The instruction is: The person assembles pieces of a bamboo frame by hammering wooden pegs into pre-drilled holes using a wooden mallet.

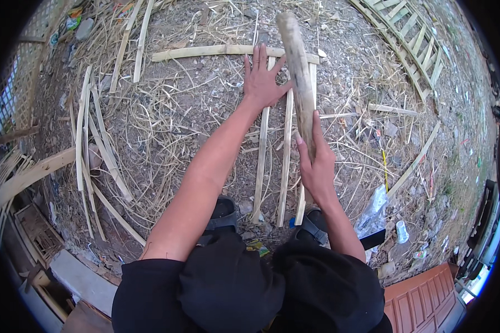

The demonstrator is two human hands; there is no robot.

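My right hand [319, 166] is closed around the lower part of a thick, rough wooden stick [297, 61], thumb and forefinger lying along it. The stick points away from me, its far end passing over the right part of a pale bamboo crosspiece [200, 51]. With fingers spread, my left hand [263, 86] lies flat at that crosspiece, over the tops of the upright strips. A left strip [261, 166], a middle strip [286, 158] and a right strip [300, 208] run from the crosspiece toward my feet. The stick and my right hand hide part of the right strip.
Loose bamboo strips [85, 127] lie at the left among shavings, near a plank [33, 177]. A slatted bamboo frame [405, 41] rests at the far right. Clear plastic [375, 211] and a white cup [401, 232] lie right of my sandals [223, 211].
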